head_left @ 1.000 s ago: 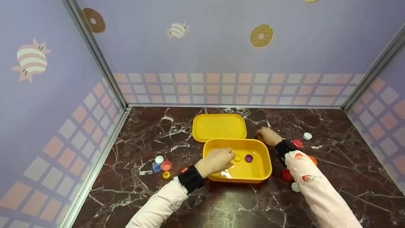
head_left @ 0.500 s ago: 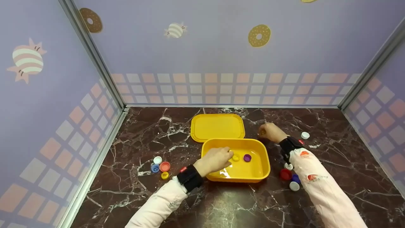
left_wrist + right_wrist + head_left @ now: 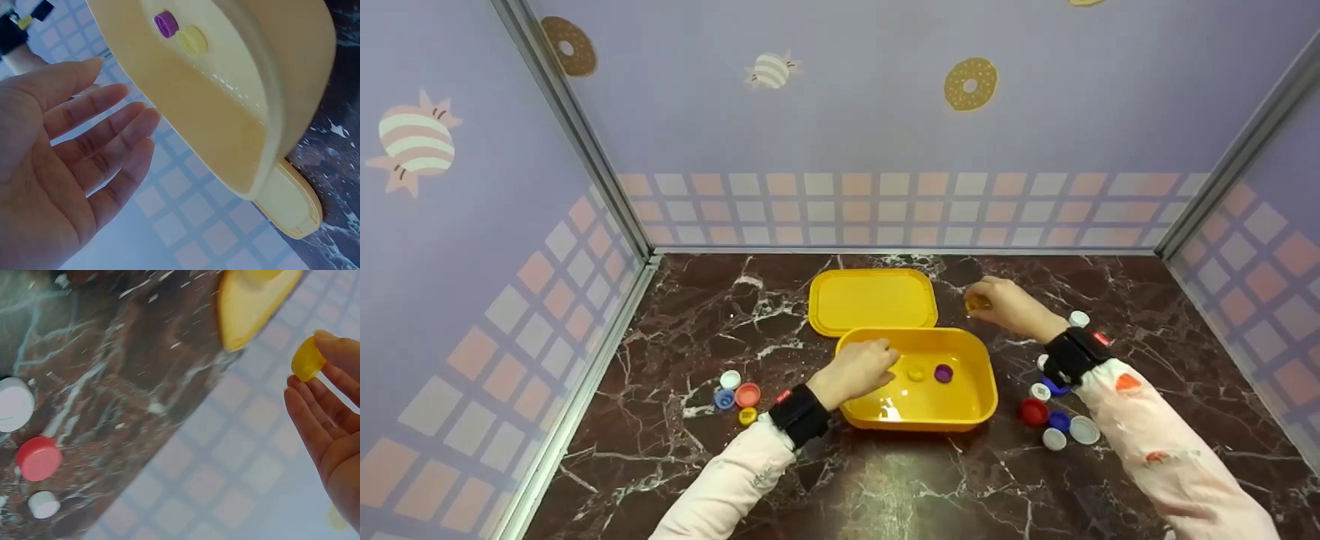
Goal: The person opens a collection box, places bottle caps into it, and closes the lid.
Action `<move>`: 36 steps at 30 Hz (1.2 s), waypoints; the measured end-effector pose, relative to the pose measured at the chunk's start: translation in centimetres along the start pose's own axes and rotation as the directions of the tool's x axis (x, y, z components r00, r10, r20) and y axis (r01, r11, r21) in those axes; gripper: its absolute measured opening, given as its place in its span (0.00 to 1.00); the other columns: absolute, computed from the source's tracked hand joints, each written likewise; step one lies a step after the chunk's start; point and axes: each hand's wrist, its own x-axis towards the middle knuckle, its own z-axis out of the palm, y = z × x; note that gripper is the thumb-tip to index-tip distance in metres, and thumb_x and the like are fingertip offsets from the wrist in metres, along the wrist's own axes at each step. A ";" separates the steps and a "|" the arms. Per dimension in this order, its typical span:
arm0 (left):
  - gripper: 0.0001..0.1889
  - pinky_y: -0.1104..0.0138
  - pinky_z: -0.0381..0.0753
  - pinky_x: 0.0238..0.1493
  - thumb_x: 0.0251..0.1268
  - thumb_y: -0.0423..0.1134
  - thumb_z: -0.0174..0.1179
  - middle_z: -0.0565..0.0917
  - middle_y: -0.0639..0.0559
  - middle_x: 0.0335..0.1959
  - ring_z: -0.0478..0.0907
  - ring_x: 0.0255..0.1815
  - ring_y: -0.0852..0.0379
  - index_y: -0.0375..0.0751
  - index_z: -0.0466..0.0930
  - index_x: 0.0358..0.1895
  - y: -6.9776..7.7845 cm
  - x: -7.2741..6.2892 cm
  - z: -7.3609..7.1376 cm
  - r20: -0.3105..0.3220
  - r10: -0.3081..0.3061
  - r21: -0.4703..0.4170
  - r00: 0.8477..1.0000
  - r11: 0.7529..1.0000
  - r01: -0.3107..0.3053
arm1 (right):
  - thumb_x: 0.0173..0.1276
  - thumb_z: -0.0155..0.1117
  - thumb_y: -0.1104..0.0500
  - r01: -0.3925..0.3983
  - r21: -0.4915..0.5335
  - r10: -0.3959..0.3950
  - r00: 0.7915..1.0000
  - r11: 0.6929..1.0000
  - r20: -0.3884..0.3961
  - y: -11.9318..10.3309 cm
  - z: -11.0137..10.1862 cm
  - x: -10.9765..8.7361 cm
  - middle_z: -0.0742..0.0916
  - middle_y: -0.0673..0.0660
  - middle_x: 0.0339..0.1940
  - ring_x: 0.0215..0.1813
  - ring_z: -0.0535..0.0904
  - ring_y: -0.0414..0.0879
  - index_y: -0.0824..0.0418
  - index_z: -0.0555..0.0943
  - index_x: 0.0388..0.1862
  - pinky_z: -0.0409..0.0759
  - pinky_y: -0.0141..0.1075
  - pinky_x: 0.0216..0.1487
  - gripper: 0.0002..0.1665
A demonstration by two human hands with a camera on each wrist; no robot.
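My right hand (image 3: 1011,306) pinches a yellow bottle cap (image 3: 308,360) between thumb and fingertips, above the counter behind the box's right rear corner. My left hand (image 3: 856,371) hangs over the left part of the yellow box (image 3: 956,417). In the left wrist view its fingers (image 3: 121,121) are loosely bent and hold nothing. Inside the box lie a purple cap (image 3: 943,373) and another yellow cap (image 3: 916,373), side by side on the bottom. The yellow lid (image 3: 873,301) lies flat behind the box.
Left of the box sits a small group of caps, among them a salmon one (image 3: 748,394) and a blue one (image 3: 724,399). To the right are several more, including a red cap (image 3: 1033,411) and a white cap (image 3: 1084,430). Patterned walls (image 3: 885,112) enclose the marble counter.
My right hand has risen off the counter with the yellow cap, its forearm swinging right and uncovering caps there. My left hand has drawn slightly left and back from the cap in the box.
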 end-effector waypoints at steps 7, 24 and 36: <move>0.08 0.66 0.72 0.24 0.56 0.41 0.60 0.72 0.51 0.28 0.73 0.26 0.56 0.41 0.76 0.32 -0.8 -0.2 -0.2 0.008 -0.020 -0.040 1.000 0.999 0.020 | 0.50 0.70 0.69 0.123 0.029 -0.125 0.991 0.992 0.056 -3.5 -0.1 -1.2 0.78 0.56 0.32 0.32 0.74 0.48 0.66 0.80 0.37 0.76 0.39 0.34 0.14; 0.09 0.64 0.73 0.28 0.56 0.42 0.61 0.73 0.49 0.29 0.75 0.28 0.53 0.41 0.77 0.34 -1.0 -0.3 0.0 -0.004 -0.009 -0.018 1.000 1.000 0.009 | 0.50 0.69 0.67 0.254 0.128 -0.279 0.927 0.959 0.252 -5.2 3.8 -2.6 0.76 0.53 0.26 0.29 0.71 0.44 0.64 0.78 0.32 0.72 0.33 0.30 0.10; 0.11 0.64 0.74 0.26 0.56 0.45 0.61 0.73 0.50 0.29 0.75 0.28 0.53 0.40 0.77 0.34 -0.5 -0.4 0.5 0.007 -0.025 -0.008 1.000 1.000 0.025 | 0.45 0.70 0.68 0.223 0.064 -0.229 0.882 0.973 0.413 -5.6 5.4 -2.8 0.74 0.49 0.22 0.26 0.69 0.42 0.63 0.78 0.31 0.69 0.32 0.29 0.13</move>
